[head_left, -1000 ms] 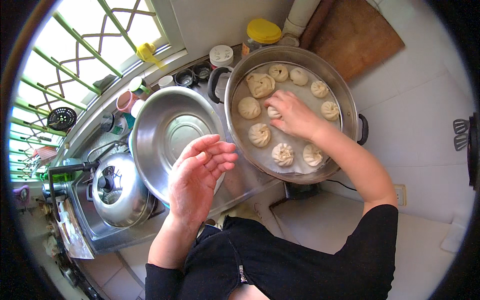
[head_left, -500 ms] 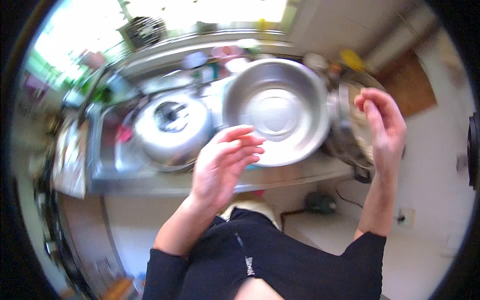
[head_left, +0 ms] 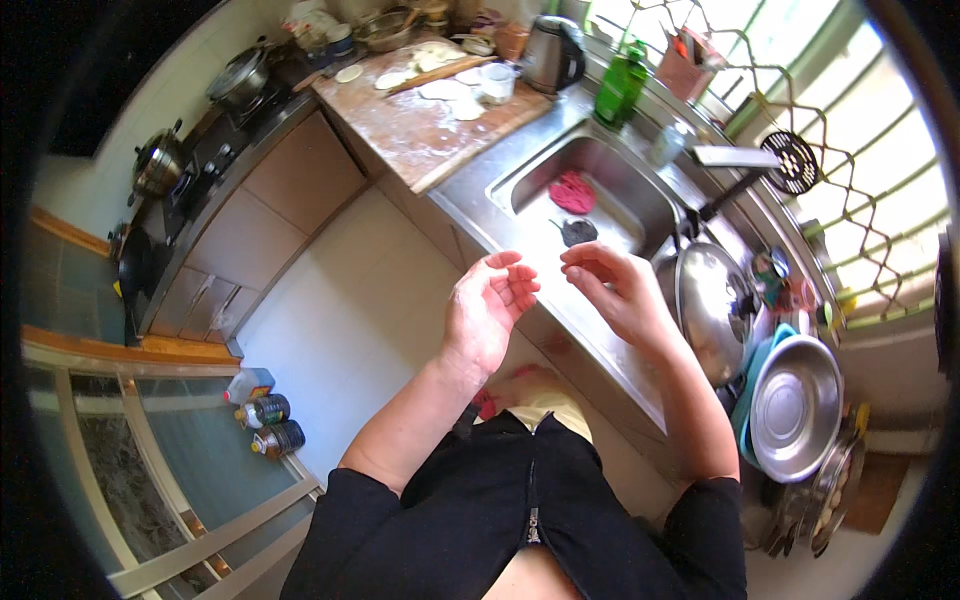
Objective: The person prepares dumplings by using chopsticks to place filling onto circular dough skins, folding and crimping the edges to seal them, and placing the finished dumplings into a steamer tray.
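My left hand (head_left: 492, 310) hangs in the air before me, palm up with fingers curled loosely and apart, holding nothing. Close to it, my right hand (head_left: 618, 295) is raised over the counter's front edge, its fingers bent and empty. Just beyond the hands lies the steel sink (head_left: 520, 180), with a crumpled pink cloth (head_left: 572, 192) and a dark round drain piece (head_left: 579, 233) inside. To the right of my right hand stands a domed shiny pot lid (head_left: 708, 315). Past it, a wide steel basin (head_left: 797, 408) rests in a turquoise basin (head_left: 752, 385).
A floured wooden board (head_left: 410, 140) bears dough rounds, a rolling pin (head_left: 440, 74) and a clear cup (head_left: 497, 84). An electric kettle (head_left: 553, 55) and green bottle (head_left: 622, 88) stand by the sink. Pots (head_left: 160, 165) sit on the left stove. Several bottles (head_left: 270, 412) stand on the floor.
My view has swung left, from the steel basin toward the sink and floured board. My hands have moved away from the basin and closer together, still holding nothing.
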The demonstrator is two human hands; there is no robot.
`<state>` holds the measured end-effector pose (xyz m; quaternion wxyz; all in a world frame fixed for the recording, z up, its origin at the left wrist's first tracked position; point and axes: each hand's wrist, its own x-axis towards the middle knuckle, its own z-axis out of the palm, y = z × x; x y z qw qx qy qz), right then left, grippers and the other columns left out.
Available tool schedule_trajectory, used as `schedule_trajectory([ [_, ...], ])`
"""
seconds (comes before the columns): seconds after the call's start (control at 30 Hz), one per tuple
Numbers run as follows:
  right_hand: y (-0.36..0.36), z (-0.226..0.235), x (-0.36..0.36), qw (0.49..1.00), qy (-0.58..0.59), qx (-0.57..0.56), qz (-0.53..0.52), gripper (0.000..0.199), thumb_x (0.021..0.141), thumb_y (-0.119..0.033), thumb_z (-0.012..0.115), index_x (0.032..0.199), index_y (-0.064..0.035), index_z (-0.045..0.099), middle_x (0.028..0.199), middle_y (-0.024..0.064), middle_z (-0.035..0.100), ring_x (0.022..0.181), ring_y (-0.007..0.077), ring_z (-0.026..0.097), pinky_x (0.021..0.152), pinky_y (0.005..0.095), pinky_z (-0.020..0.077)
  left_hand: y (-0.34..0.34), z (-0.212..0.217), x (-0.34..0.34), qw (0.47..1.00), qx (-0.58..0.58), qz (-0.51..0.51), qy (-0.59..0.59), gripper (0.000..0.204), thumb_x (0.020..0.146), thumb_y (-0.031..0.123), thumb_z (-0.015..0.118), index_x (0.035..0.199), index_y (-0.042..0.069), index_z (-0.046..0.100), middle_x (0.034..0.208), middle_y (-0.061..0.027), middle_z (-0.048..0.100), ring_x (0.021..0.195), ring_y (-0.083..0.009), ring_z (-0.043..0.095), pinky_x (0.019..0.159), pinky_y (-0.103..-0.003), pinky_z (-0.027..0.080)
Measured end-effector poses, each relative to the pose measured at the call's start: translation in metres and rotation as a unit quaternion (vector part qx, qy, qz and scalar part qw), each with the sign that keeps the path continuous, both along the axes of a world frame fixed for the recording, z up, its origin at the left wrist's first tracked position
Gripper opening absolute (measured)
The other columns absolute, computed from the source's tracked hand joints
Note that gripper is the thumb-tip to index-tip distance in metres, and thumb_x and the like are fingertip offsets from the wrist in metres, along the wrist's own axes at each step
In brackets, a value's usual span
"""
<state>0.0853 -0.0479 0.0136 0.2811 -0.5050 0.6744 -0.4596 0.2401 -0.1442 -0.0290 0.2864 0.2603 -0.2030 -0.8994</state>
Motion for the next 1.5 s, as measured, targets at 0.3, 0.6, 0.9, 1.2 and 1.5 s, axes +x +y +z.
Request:
schedule_trajectory([
  [0.3, -0.269, -0.139, -0.034, 0.976, -0.202, 0.08, -0.009, 0.022, 0.087, -0.015, 0.056, 0.102, 0.0012, 0.06, 0.085, 0.0077, 0.065, 0.074, 0.0126, 0.062, 0.065, 0.0249, 0.0495, -0.183, -0.037, 0.07, 0.989, -0.041, 0.112, -0.087, 0.025, 0.085, 0.012, 0.045, 0.106, 0.002, 0.053, 0.092, -0.0112, 0.061, 0.083, -0.0207, 0.059, 0.077, -0.032, 0.049],
  [0.6, -0.601, -0.212, -0.049, 0.978, 0.183, -0.099, 0.011, 0.019, 0.081, -0.01, 0.056, 0.096, -0.0031, 0.064, 0.08, 0.0184, 0.064, 0.071, 0.0334, 0.063, 0.068, 0.0394, 0.0502, -0.38, -0.087, 0.053, 0.972, 0.008, 0.119, -0.204, 0.022, 0.086, 0.01, 0.043, 0.103, 0.002, 0.055, 0.09, -0.0109, 0.062, 0.081, -0.0184, 0.06, 0.074, -0.029, 0.048],
  [0.9, -0.735, -0.196, -0.064, 0.838, 0.459, 0.27, 0.124, 0.051, 0.078, -0.029, 0.066, 0.121, -0.0058, 0.05, 0.119, 0.0146, 0.055, 0.112, 0.0331, 0.048, 0.094, 0.0385, 0.0397, -0.543, -0.123, 0.044, 0.961, -0.021, 0.043, -0.271, 0.021, 0.085, 0.011, 0.046, 0.102, 0.002, 0.056, 0.088, -0.0097, 0.062, 0.079, -0.0182, 0.06, 0.073, -0.029, 0.048],
  [1.2, -0.714, -0.151, -0.047, 0.981, 0.035, 0.19, -0.009, 0.031, 0.079, -0.026, 0.07, 0.096, -0.0024, 0.06, 0.085, 0.0086, 0.065, 0.078, 0.0209, 0.062, 0.071, 0.0338, 0.0496, -0.7, -0.156, -0.039, 0.967, -0.193, -0.084, -0.145, 0.045, 0.089, 0.025, 0.054, 0.127, 0.002, 0.045, 0.124, -0.0093, 0.051, 0.119, -0.0198, 0.044, 0.103, -0.035, 0.031],
  [1.5, -0.728, -0.131, 0.021, 0.894, -0.345, 0.066, -0.278, 0.033, 0.091, -0.018, 0.057, 0.114, 0.0049, 0.055, 0.098, 0.0078, 0.063, 0.086, 0.013, 0.059, 0.076, 0.028, 0.0502, -0.735, -0.118, -0.056, 0.986, -0.02, -0.167, 0.009, 0.035, 0.095, 0.027, 0.048, 0.115, -0.001, 0.054, 0.112, -0.0101, 0.059, 0.103, -0.0184, 0.057, 0.091, -0.031, 0.045],
])
